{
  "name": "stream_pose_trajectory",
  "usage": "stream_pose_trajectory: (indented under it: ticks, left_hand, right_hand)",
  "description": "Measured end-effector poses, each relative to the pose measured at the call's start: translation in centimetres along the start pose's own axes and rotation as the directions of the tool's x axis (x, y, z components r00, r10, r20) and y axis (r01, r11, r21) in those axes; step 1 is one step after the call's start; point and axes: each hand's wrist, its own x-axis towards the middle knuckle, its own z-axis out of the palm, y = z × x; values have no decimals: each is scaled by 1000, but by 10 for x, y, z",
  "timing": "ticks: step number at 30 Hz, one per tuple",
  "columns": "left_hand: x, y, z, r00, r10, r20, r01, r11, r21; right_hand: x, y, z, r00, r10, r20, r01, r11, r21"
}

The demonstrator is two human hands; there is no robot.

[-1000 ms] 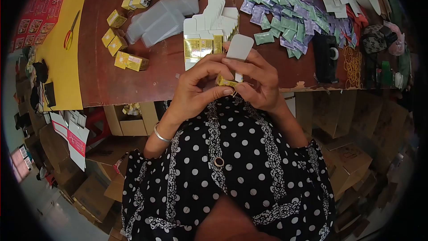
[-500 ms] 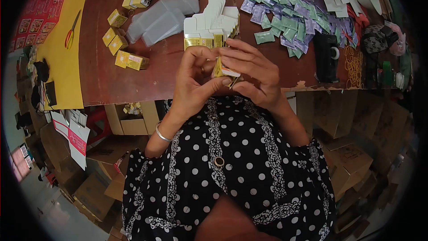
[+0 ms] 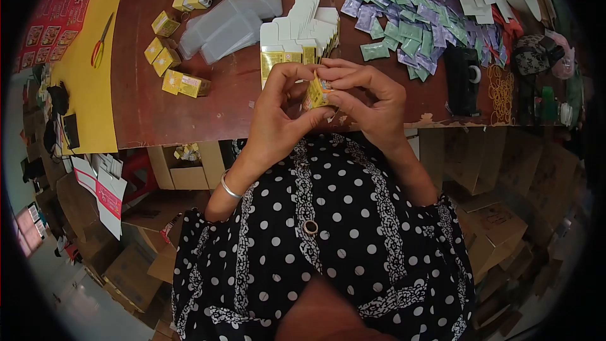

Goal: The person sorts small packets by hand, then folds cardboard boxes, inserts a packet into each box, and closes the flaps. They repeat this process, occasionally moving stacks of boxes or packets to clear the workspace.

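Observation:
Between my two hands is a small yellow box (image 3: pixel 319 93), near the table's front edge. My left hand (image 3: pixel 281 110) grips its left side, fingers curled round it and thumb at the lower edge. On the right side my right hand (image 3: pixel 369 101) holds it too, with the thumb on its front face. The fingers hide part of the box. Just behind my hands lies a stack of flat white and yellow cartons (image 3: pixel 290 35). Several made-up yellow boxes (image 3: pixel 183 84) stand to the left on the red-brown table (image 3: pixel 221 113).
Clear plastic sleeves (image 3: pixel 230 22) lie left of the cartons. Green and purple sachets (image 3: pixel 404 19) are heaped at the back right, near a black tape dispenser (image 3: pixel 462 82) and rubber bands (image 3: pixel 500 95). Scissors (image 3: pixel 101 44) rest on yellow sheeting at left.
The yellow box has turned, and its printed face now shows where a white flap showed before. My right thumb has moved up onto that face.

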Motion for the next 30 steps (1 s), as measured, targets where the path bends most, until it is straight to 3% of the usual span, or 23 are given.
stream_pose_trajectory:
  ticks: [8, 10, 17, 19, 23, 25, 26, 28, 30]
  left_hand:
    - [3, 2, 0, 999, -46, 20, 47, 998, -50]
    - [3, 3, 0, 998, -48, 29, 50, 997, -52]
    - [3, 3, 5, 999, -32, 14, 33, 997, -74]
    - [3, 3, 5, 999, -38, 12, 39, 997, -73]
    - [1, 3, 6, 999, -47, -19, 45, 992, -115]
    - [2, -1, 3, 999, -14, -40, 11, 997, -83]
    - [2, -2, 3, 998, 20, -58, -23, 998, -51]
    - [1, -2, 4, 998, 24, -57, -24, 1000, -10]
    - [0, -2, 5, 998, 25, -53, -24, 999, 32]
  right_hand:
    - [1, 1, 0, 998, 57, -38, -56, 998, 21]
    - [3, 1, -1, 994, 87, -72, -73, 980, 186]
    - [0, -5, 2, 986, 149, -68, -144, 986, 80]
    - [0, 3, 1, 998, -8, -67, 6, 1000, -30]
    - [1, 7, -3, 988, -155, 0, 154, 987, -43]
    - [5, 2, -6, 957, -273, 92, 288, 917, -276]
    - [6, 1, -8, 958, -273, 92, 288, 917, -275]
    - [6, 0, -13, 882, -415, 225, 468, 703, -535]
    - [6, -3, -16, 876, -406, 260, 479, 673, -564]
